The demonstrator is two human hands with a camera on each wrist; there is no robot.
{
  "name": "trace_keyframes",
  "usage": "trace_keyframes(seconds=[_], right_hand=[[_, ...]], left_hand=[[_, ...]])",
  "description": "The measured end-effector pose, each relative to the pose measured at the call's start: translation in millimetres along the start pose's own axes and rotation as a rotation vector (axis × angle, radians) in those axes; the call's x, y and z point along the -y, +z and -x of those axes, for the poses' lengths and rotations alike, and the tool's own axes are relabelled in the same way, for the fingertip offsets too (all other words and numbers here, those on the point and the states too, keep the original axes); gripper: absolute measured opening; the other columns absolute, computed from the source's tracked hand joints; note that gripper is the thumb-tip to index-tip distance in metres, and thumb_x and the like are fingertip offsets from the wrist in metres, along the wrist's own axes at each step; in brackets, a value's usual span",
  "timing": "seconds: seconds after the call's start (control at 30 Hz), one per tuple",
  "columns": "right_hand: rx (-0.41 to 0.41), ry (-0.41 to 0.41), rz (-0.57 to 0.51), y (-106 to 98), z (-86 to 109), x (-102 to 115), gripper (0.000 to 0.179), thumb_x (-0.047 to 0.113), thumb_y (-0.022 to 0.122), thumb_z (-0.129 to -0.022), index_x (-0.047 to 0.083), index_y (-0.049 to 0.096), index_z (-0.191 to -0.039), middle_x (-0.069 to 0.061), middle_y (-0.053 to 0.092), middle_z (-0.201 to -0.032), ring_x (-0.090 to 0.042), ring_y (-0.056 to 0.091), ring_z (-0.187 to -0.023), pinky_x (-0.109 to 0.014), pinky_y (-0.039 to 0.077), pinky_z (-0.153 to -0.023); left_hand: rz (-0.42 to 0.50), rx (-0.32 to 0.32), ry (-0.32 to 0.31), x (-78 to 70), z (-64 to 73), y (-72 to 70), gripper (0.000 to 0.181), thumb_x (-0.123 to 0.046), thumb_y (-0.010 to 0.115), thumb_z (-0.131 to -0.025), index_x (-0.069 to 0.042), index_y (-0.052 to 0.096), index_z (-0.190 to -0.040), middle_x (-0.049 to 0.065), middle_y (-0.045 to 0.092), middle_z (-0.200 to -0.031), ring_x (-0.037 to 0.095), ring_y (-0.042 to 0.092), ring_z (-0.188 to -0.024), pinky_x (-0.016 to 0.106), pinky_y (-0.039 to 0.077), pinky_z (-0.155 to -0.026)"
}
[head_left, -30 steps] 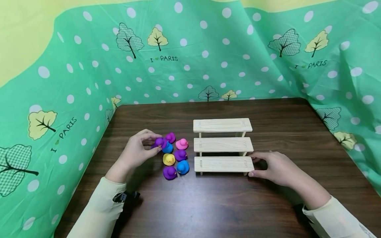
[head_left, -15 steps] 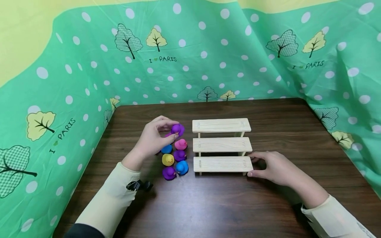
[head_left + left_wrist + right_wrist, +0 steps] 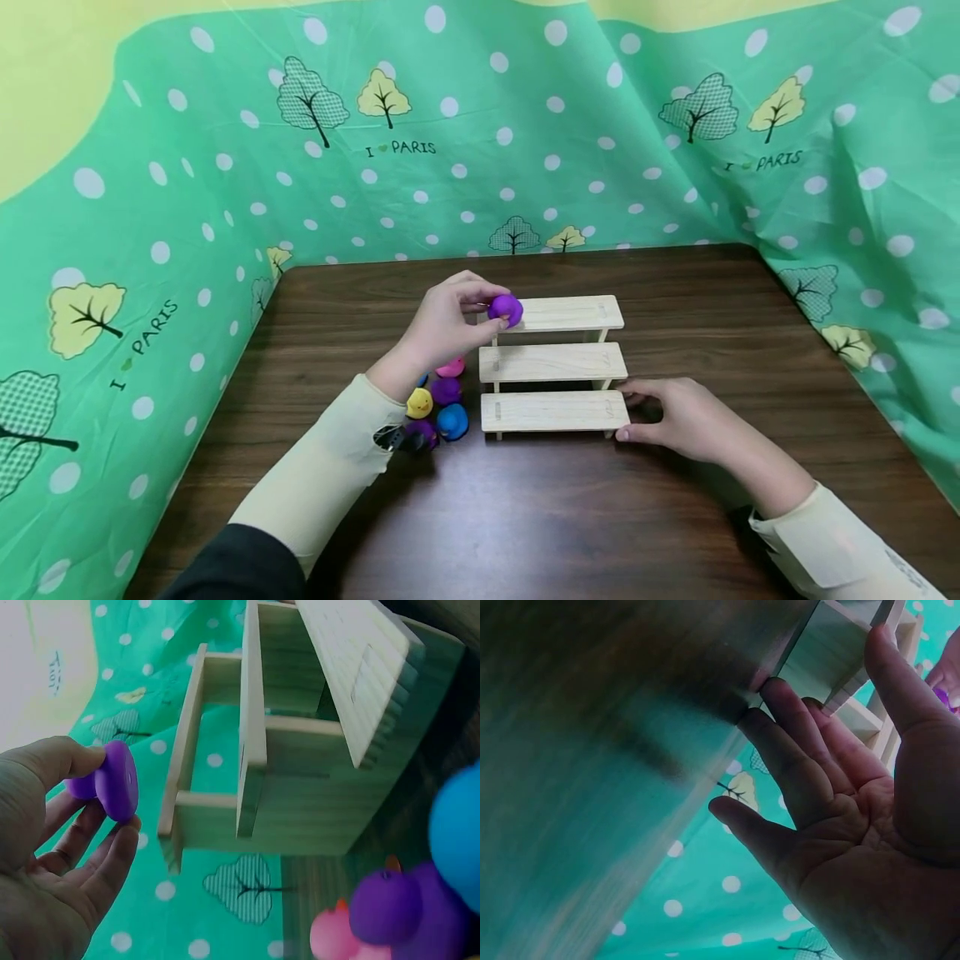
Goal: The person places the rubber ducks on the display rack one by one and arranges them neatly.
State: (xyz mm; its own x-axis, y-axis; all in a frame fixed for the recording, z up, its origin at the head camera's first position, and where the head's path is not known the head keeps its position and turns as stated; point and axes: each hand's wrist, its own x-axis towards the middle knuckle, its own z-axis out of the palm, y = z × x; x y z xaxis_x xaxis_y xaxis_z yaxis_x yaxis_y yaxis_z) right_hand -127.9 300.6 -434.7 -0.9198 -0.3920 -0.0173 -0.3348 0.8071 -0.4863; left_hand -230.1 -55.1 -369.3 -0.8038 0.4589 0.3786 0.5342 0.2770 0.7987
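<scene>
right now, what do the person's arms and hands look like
The left hand and right hand are bare; the left sleeve and right sleeve are pale cream. A small black device sits at the left cuff, with black fabric farther up; the right sleeve bears faint grey markings.

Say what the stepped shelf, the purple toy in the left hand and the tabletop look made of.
Stepped shelf: pale, seemingly unvarnished wood; grain shows on the boards.
Purple toy: probably smooth rubber or vinyl, from its even colour and rounded form.
Tabletop: dark, streaked brown with a glossy sheen; varnished wood or wood-look laminate, can't tell which.
</scene>
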Motion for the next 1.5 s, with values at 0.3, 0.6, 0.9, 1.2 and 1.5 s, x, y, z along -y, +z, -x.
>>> trace_keyframes(seconds=[0.3,0.6,0.9,1.2,1.5], right_hand=[[0.003,-0.002,0.005,0,1.2,-2,0.053,0.047,0.090,-0.081,0.020,0.074,-0.124,0.014,0.073,-0.099,-0.014,0.070,-0.095,-0.043,0.056,-0.083],[0.015,-0.002,0.005,-3,2.2,-2,0.058,0.042,0.090,-0.083,0.014,0.073,-0.130,0.011,0.074,-0.101,-0.017,0.071,-0.099,-0.046,0.057,-0.085],[0.028,0.000,0.001,-5,2.9,-2,0.060,0.044,0.089,-0.083,0.013,0.072,-0.132,0.011,0.075,-0.101,-0.018,0.071,-0.099,-0.046,0.057,-0.086],[0.025,-0.005,-0.005,-4,1.4,-2,0.060,0.043,0.090,-0.083,0.013,0.073,-0.131,0.012,0.075,-0.099,-0.017,0.072,-0.099,-0.046,0.058,-0.086],[0.032,-0.008,-0.006,-5,2.8,-2,0.060,0.043,0.089,-0.084,0.013,0.072,-0.133,0.012,0.075,-0.101,-0.017,0.072,-0.099,-0.046,0.058,-0.086]], left_hand=[[-0.034,0.042,-0.006,-6.6,-26.0,28.9,0.028,-0.011,0.085,-0.088,-0.011,0.078,-0.116,-0.005,0.066,-0.112,0.010,0.068,-0.104,0.029,0.058,-0.095],[-0.094,0.088,-0.027,-14.5,-50.9,57.8,0.031,-0.013,0.085,-0.088,-0.011,0.077,-0.117,-0.005,0.067,-0.111,0.011,0.069,-0.102,0.028,0.057,-0.096],[-0.162,0.147,-0.050,-25.4,-68.9,83.3,0.034,-0.018,0.086,-0.089,-0.013,0.076,-0.121,-0.003,0.067,-0.115,0.010,0.068,-0.105,0.026,0.055,-0.097],[-0.206,0.162,-0.058,-24.4,-73.3,95.9,0.035,-0.018,0.085,-0.089,-0.013,0.076,-0.122,-0.004,0.066,-0.114,0.011,0.067,-0.106,0.020,0.053,-0.093],[-0.270,0.165,-0.037,-26.0,-73.3,99.2,0.037,-0.024,0.086,-0.089,-0.014,0.076,-0.123,-0.005,0.065,-0.116,0.009,0.067,-0.109,0.014,0.048,-0.093]])
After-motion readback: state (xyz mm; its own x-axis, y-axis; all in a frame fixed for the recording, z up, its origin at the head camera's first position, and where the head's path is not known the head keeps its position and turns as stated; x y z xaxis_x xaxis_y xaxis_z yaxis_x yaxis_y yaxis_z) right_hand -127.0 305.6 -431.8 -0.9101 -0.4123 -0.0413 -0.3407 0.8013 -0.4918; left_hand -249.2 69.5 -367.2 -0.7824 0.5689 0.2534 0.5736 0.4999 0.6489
